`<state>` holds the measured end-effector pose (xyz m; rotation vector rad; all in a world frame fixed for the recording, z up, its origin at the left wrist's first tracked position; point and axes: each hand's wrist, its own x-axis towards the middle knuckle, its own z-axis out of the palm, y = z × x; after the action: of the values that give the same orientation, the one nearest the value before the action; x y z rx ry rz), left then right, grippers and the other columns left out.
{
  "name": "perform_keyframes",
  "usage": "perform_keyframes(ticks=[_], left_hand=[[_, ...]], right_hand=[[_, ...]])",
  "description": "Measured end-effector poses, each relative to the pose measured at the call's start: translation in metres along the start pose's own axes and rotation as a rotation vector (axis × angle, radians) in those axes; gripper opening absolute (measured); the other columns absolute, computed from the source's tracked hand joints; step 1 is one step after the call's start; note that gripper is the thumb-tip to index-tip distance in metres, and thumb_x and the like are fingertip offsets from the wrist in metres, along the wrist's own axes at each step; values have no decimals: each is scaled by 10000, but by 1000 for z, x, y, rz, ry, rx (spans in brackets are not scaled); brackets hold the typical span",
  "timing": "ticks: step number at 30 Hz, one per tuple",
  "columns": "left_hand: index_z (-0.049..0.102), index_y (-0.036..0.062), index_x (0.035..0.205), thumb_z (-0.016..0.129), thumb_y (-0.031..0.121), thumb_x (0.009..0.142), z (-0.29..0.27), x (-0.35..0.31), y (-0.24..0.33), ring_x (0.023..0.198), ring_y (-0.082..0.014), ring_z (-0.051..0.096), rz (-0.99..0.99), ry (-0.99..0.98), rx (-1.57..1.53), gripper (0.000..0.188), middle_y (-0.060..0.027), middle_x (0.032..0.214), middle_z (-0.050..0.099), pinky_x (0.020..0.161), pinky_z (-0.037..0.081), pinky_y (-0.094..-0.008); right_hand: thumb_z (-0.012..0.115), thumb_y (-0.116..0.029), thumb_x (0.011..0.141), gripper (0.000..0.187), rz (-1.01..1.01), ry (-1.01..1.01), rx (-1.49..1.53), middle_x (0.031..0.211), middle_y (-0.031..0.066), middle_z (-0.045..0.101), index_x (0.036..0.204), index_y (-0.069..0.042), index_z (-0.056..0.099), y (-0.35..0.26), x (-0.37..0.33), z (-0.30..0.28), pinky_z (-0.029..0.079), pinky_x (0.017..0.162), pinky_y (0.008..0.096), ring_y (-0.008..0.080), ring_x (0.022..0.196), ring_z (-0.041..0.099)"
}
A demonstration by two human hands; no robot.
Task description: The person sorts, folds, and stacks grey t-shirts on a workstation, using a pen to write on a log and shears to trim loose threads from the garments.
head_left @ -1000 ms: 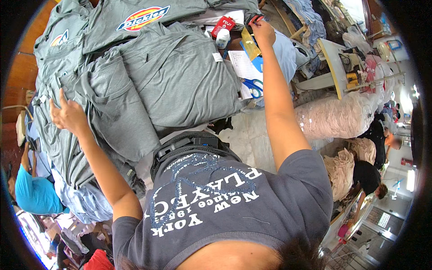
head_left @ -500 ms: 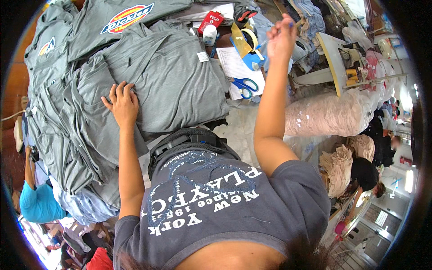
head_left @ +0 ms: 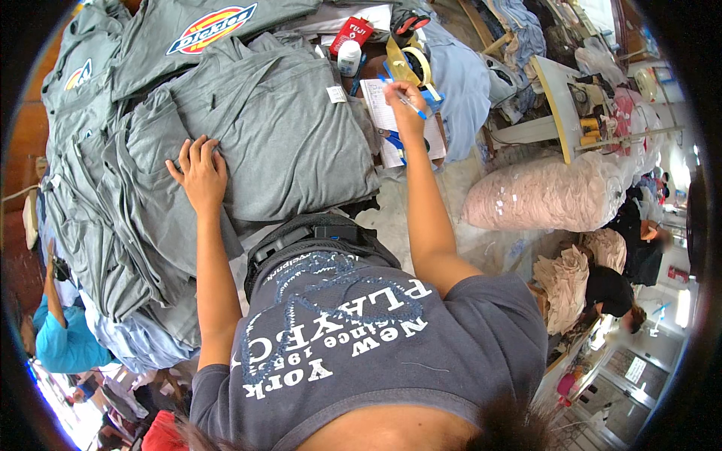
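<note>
Grey, wrinkled garments [head_left: 278, 135] lie under the spread left hand [head_left: 201, 171]; the right hand [head_left: 407, 116] grips a blue-tipped pen [head_left: 416, 110].

A garment workshop: grey shirts [head_left: 278, 128] crowd the near edge of the table [head_left: 374, 68], plastic-wrapped pink cloth [head_left: 538, 197] beyond its right corner.

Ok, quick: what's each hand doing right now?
Left hand: open, spread on the grey garments.
Right hand: closed around a pen, above the paper.
</note>
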<state>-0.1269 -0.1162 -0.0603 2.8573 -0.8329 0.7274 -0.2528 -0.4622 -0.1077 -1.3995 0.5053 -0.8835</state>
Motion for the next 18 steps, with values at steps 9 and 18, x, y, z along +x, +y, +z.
perform_keyframes(ticks=[9, 18], left_hand=[[579, 199, 959, 542, 203, 790, 3, 0, -5, 1164, -162, 407, -44, 2, -78, 173, 70, 1109, 540, 1033, 122, -485], [584, 186, 939, 543, 203, 791, 1, 0, -4, 1148, -160, 421, -46, 31, -121, 155, 66, 1091, 550, 1036, 115, -471]], right_hand=[[553, -258, 854, 259, -3, -95, -170, 665, 34, 582, 757, -18, 534, 24, 26, 10, 401, 535, 219, 79, 598, 518], [585, -329, 819, 394, -129, -46, -470, 533, 125, 461, 620, -3, 488, 52, 34, 4, 356, 494, 341, 224, 487, 444]])
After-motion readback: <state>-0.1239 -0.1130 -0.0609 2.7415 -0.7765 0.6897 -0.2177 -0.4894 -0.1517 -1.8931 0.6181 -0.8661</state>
